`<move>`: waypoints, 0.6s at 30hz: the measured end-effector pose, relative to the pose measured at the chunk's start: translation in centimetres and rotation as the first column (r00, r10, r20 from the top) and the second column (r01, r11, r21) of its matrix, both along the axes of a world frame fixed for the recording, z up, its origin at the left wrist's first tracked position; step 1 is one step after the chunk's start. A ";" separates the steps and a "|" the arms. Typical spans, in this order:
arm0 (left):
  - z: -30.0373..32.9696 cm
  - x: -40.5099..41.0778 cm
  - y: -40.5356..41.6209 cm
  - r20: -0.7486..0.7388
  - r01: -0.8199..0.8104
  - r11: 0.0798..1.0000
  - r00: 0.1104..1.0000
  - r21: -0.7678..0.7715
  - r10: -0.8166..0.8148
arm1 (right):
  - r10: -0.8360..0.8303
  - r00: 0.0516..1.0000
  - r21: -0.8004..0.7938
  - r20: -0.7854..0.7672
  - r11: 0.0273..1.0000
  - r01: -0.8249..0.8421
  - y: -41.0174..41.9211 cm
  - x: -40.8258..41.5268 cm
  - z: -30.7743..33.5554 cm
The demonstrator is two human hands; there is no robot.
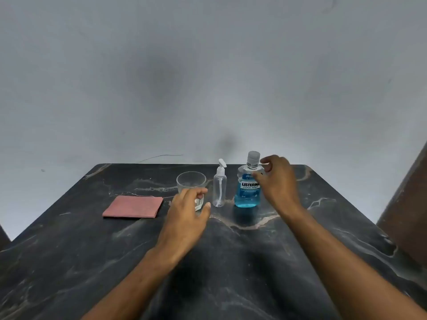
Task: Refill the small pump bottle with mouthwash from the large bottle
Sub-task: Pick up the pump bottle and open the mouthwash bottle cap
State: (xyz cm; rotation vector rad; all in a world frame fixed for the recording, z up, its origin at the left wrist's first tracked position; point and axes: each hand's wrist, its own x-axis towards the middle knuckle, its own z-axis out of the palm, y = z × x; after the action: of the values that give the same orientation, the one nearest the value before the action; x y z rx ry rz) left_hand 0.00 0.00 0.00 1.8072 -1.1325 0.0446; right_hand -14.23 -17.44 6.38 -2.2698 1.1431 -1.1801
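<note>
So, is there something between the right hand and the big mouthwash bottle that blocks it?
No, nothing visible blocks it. The right hand is already at the large mouthwash bottle, fingers by its shoulder just under the cap. The small pump bottle stands on the bottle's other side.

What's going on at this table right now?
A person is reaching over a dark marble table. The right hand is at the shoulder of the large mouthwash bottle, which stands upright with its cap on and blue liquid inside. The left hand hovers in front of an empty glass, fingers relaxed. The small pump bottle stands untouched between them, apparently empty, pump still on. A folded pink cloth lies to the left.
</note>
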 end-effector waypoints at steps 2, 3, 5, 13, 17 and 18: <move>0.6 0.6 -1.2 0.044 -0.009 1.000 0.999 0.000 0.009 | -0.022 1.000 -0.004 0.015 1.000 0.022 -0.8 0.0 0.8; 0.8 1.0 -2.0 0.073 -0.019 1.000 0.997 0.005 0.019 | -0.025 1.000 -0.008 0.014 1.000 0.025 -1.3 0.0 0.9; 1.9 1.6 -3.9 0.121 -0.039 0.999 0.992 0.031 0.035 | -0.015 1.000 0.015 0.023 1.000 0.015 -2.0 0.0 1.3; 3.2 4.6 -9.9 0.251 -0.183 0.972 0.958 0.151 0.141 | 0.053 0.992 0.129 -0.113 0.991 -0.039 -3.9 -0.1 1.1; 2.9 5.2 -11.2 0.222 -0.181 0.958 0.966 0.221 0.131 | 0.179 0.977 0.254 -0.117 0.956 -0.145 -4.9 0.0 1.1; 2.9 5.3 -11.3 0.219 -0.174 0.958 0.968 0.226 0.124 | 0.208 0.971 0.292 -0.119 0.942 -0.166 -5.1 0.1 1.0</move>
State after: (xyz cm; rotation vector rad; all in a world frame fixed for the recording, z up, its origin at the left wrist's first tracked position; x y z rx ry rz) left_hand 5.27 -11.30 2.91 2.1458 -1.1812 0.1903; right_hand -14.10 -22.56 7.38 -2.2153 1.0420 -0.7359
